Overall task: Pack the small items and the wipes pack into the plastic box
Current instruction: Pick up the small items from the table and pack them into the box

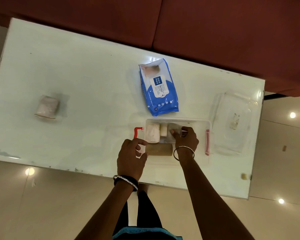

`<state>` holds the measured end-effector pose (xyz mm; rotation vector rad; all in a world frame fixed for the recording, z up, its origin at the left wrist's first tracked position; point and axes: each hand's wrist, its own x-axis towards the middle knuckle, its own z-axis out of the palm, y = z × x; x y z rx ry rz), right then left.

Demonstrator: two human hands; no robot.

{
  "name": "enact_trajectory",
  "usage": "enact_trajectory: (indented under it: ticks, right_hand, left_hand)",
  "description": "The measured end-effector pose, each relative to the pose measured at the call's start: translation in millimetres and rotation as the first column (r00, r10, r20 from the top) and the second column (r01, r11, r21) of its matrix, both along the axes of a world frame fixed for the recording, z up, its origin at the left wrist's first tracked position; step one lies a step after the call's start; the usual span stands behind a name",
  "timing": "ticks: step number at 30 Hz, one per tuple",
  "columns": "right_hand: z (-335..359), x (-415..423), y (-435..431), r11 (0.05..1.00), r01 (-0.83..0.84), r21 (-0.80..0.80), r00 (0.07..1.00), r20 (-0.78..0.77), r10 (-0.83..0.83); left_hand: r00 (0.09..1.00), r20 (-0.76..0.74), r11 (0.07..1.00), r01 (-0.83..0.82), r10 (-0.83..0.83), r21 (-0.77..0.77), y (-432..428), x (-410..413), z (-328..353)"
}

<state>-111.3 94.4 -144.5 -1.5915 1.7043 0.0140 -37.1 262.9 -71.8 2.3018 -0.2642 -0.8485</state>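
Observation:
A clear plastic box [204, 124] with red side latches stands near the table's front edge. Inside it lie a white packet [152, 134], a small cream item [163, 131], a brown cardboard roll [160, 149] and a small clear pouch [174, 128]. My right hand [186, 138] is inside the box, its fingers pinching the clear pouch. My left hand [131, 157] hovers at the box's left end beside the roll, fingers spread and empty. A blue-and-white wipes pack [158, 87] lies on the table just behind the box. A small pinkish packet [47, 107] lies far to the left.
The box's clear lid [232, 122] lies to the right of the box near the white table's [85, 80] right edge. A dark red sofa [215, 32] runs along the far side. Glossy floor tiles surround the table.

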Motion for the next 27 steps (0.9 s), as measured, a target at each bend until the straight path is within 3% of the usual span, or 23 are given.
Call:
enact_trajectory:
  ticks: [4,9,14,19,21,27]
  right_hand:
    - [13.4,3.2,6.8,0.988,0.011,-0.155,0.997,-0.076,-0.023]
    - [54.6,22.4,38.4,0.855,0.05,-0.516,0.978,0.2,0.064]
    - [72.5,83.7,105.6,0.853,-0.123,-0.507,0.858,0.378,0.349]
    - [68.5,139.4,151.8,0.881,-0.22,-0.42,0.819,0.411,0.4]
    - [65.9,152.8,163.1,0.87,-0.26,-0.418,0.799,0.414,0.437]
    - [57.9,174.3,184.4,0.822,-0.403,-0.403,0.76,0.353,0.546]
  left_hand:
    - [0.997,-0.025,0.994,-0.075,0.074,-0.075,7.3,10.5,-1.0]
    - [0.96,-0.036,0.949,-0.279,0.277,-0.149,34.8,45.0,0.1]
    - [0.885,0.072,0.883,-0.447,0.46,-0.144,78.0,102.7,-6.3]
    - [0.803,0.281,0.847,-0.527,0.525,-0.075,124.6,173.4,-24.2]
    - [0.787,0.295,0.831,-0.555,0.542,-0.043,141.6,200.0,-37.0]
    - [0.884,0.196,0.883,-0.452,0.425,0.129,164.6,247.7,-74.3]
